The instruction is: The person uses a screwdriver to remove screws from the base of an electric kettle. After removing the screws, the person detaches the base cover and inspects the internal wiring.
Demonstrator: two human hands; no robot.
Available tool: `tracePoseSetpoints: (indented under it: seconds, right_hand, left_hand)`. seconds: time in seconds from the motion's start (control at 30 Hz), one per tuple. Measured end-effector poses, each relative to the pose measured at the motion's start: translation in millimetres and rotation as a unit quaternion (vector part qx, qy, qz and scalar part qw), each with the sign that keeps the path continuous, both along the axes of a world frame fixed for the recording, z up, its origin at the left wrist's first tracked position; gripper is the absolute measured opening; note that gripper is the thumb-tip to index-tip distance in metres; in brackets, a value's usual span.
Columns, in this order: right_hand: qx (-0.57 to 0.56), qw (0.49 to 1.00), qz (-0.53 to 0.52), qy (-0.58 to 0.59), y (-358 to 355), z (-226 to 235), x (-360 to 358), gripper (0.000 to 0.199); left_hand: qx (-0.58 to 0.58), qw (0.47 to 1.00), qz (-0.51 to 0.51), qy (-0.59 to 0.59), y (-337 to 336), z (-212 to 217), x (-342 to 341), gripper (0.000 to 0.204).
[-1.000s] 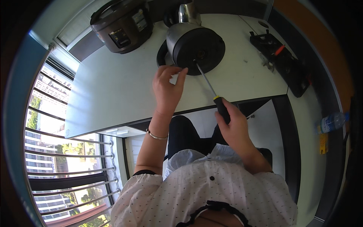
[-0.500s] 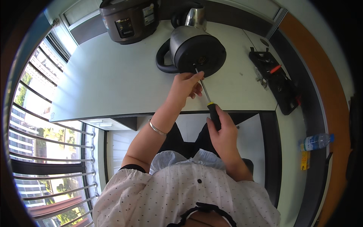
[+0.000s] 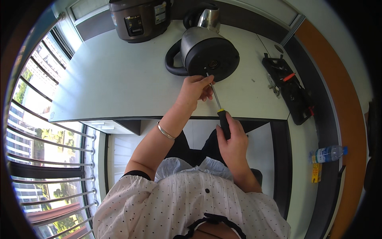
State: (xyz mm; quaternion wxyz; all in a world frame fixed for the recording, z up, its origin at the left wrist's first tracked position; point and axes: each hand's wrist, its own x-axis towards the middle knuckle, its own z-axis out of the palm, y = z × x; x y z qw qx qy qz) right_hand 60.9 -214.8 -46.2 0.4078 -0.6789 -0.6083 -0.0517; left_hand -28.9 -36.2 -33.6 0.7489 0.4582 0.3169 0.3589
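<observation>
An electric kettle point(image 3: 213, 55) with a steel body and black handle lies on its side on the table, its round black base facing me. My right hand point(image 3: 232, 141) is closed around the black handle of a screwdriver point(image 3: 224, 123) with a yellow collar. Near the tip, my left hand point(image 3: 197, 87) pinches the metal shaft between thumb and fingers. The tip meets the lower part of the kettle's base, left of the round connector in its middle. Whether a screw sits under the tip is too small to tell.
A brown rice cooker point(image 3: 139, 22) stands at the back left, and a second steel piece point(image 3: 209, 18) is behind the kettle. At the right lie an open black tool case point(image 3: 292, 89) with a red-handled tool point(image 3: 289, 77), a water bottle point(image 3: 328, 154) and a yellow box point(image 3: 316, 173).
The view has shifted slightly. Both hands keep their hold on the screwdriver, and its tip stays at the same spot on the kettle's base.
</observation>
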Motion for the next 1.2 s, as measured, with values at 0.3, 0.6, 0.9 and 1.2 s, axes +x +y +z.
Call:
tracePoseSetpoints:
  seconds: [0.3, 0.6, 0.9, 1.2]
  right_hand:
    - [0.003, 1.0, 0.006, 0.003, 1.6, 1.8, 1.2, 0.045]
    - [-0.003, 1.0, 0.004, 0.002, 1.5, 1.9, 1.4, 0.044]
    - [-0.008, 1.0, 0.003, 0.009, 1.5, 2.9, 1.2, 0.044]
    - [0.042, 0.986, 0.047, 0.155, -4.2, 1.5, 0.5, 0.045]
  left_hand:
    - [0.003, 1.0, -0.001, -0.008, 1.0, 0.5, 1.4, 0.027]
    - [-0.018, 1.0, 0.004, -0.019, 3.9, -4.5, 3.3, 0.026]
    - [-0.006, 1.0, 0.004, -0.016, 2.9, -2.4, 3.5, 0.026]
    - [0.002, 0.999, 0.015, -0.03, 3.1, -2.2, 6.0, 0.027]
